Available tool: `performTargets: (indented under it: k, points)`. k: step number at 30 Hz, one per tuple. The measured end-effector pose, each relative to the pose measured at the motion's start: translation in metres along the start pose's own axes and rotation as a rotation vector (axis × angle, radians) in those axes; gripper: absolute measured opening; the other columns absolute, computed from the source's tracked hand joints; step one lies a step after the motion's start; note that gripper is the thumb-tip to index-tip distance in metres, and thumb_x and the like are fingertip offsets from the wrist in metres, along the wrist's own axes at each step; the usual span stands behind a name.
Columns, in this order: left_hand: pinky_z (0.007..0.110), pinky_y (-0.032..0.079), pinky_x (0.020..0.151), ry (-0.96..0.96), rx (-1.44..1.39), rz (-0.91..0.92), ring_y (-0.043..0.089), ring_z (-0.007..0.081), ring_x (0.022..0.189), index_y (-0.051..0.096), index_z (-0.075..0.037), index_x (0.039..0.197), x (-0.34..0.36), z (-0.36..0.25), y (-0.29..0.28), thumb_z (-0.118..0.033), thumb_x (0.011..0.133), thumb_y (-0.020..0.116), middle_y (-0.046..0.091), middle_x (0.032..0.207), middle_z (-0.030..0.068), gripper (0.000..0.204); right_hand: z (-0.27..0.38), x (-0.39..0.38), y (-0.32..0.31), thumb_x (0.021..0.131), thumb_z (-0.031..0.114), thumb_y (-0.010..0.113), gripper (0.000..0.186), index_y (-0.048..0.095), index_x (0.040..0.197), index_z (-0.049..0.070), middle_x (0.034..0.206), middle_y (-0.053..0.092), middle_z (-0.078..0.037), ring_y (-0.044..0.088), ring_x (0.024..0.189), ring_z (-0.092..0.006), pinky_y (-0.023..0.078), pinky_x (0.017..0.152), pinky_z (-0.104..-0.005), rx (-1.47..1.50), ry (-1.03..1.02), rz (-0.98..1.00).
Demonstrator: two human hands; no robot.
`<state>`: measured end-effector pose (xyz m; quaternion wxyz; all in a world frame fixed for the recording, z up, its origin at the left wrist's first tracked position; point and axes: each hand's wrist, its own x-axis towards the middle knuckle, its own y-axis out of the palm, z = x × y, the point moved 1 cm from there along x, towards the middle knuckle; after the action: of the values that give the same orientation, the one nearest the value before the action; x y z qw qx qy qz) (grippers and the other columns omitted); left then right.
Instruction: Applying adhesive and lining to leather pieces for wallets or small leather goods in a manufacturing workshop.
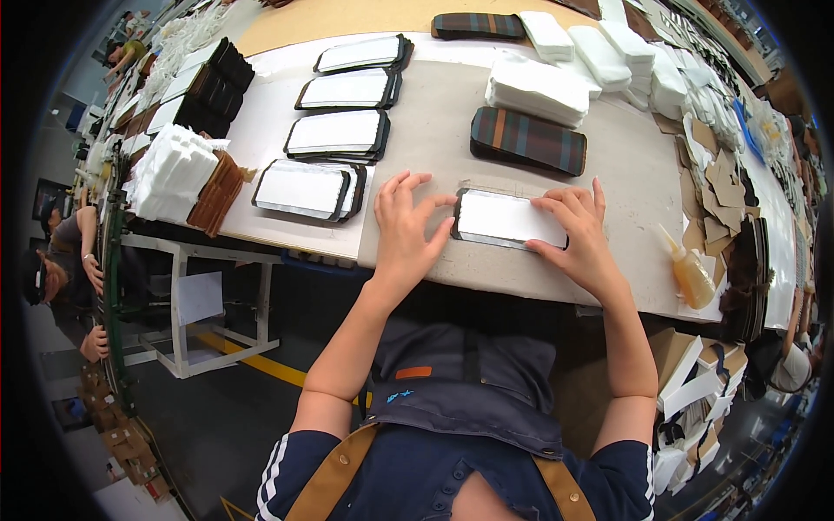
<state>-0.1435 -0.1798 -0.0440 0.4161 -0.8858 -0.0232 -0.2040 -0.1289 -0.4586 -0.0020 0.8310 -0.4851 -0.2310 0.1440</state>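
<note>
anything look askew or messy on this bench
Mostly tidy. The white-faced panel lies flat between the left hand and right hand. The odd spot is the heap of brown card scraps at the right, strewn loosely. The glue bottle leans near the table edge.

We are in a factory workshop, probably for bags or pouches: a long worktable [434,130] carries stacked white foam pads [534,87], plaid cases [528,139], a glue bottle [691,273]; other workers [65,260] sit alongside.

bright even overhead light, soft shadows under the hands, sharp centre, heavy fisheye bending, black vignette corners
</note>
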Motion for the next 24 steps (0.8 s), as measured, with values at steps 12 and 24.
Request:
performTargets:
  k: [12, 24]
  points:
    - [0.053, 0.023, 0.121, -0.019, -0.002, 0.009, 0.034, 0.0358, 0.147, 0.074, -0.017, 0.121, 0.0023, 0.0005, 0.003, -0.016, 0.088, 0.077, 0.054, 0.145, 0.011, 0.033, 0.0019, -0.0002, 0.0002, 0.078, 0.024, 0.087, 0.053, 0.068, 0.125, 0.009, 0.12, 0.063, -0.006, 0.053, 0.125, -0.0287, 0.008, 0.13, -0.0576, -0.034, -0.003, -0.002]
    - [0.06, 0.017, 0.124, 0.022, 0.061, 0.024, 0.033, 0.0406, 0.146, 0.076, -0.021, 0.114, 0.0033, -0.0056, 0.0041, -0.025, 0.09, 0.08, 0.052, 0.143, 0.014, 0.025, -0.0029, -0.0032, 0.0024, 0.076, 0.024, 0.089, 0.053, 0.068, 0.122, 0.008, 0.119, 0.063, -0.006, 0.054, 0.124, -0.0285, 0.011, 0.128, -0.0603, -0.03, -0.035, -0.05]
